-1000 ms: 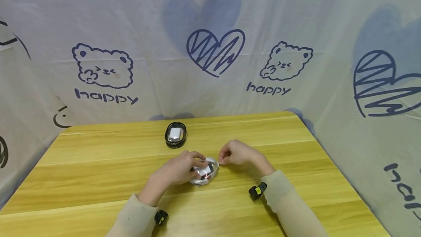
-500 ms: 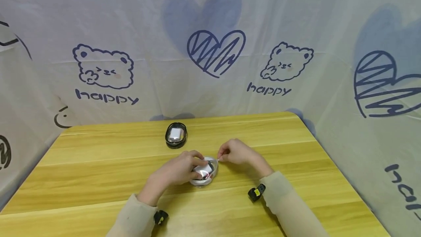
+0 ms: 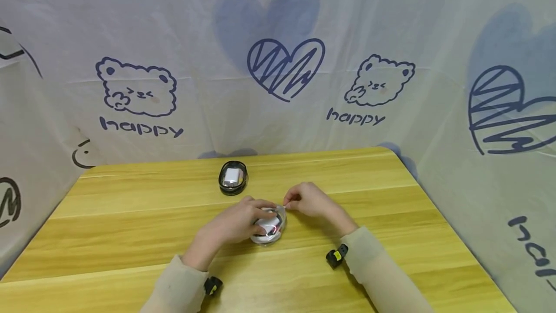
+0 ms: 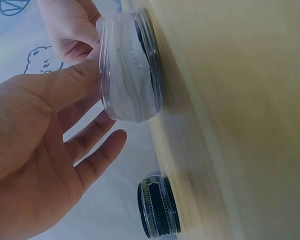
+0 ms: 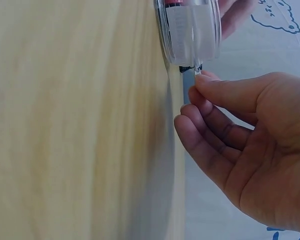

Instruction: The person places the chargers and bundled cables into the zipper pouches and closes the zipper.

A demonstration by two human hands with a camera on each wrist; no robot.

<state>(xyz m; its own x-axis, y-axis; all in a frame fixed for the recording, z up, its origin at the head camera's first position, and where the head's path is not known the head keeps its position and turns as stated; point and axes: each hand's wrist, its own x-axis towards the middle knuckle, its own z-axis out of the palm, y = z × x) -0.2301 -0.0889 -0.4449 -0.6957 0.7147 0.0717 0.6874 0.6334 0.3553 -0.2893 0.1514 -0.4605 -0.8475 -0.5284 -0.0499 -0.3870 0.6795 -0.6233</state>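
In the head view a clear zip pouch [image 3: 270, 226] with white trim sits mid-table, a white block and dark and red items visible inside. My left hand [image 3: 238, 221] grips it from the left, thumb and fingers across its top. In the left wrist view the zip band [image 4: 127, 70] runs round the pouch's side. At the far right edge of the pouch, my right hand [image 3: 307, 200] pinches the small zipper pull [image 5: 198, 70] between thumb and forefinger. The other right fingers curl loosely beneath in the right wrist view.
A second clear pouch [image 3: 233, 177] with black trim stands farther back, holding a white block. The wooden table [image 3: 130, 235] ends at a hanging cloth [image 3: 208, 110] printed with bears and hearts. Each wrist wears a black strap.
My right hand has moved left and slightly away along the pouch's edge, pulling the zipper pull with it. My left hand stays on the pouch.
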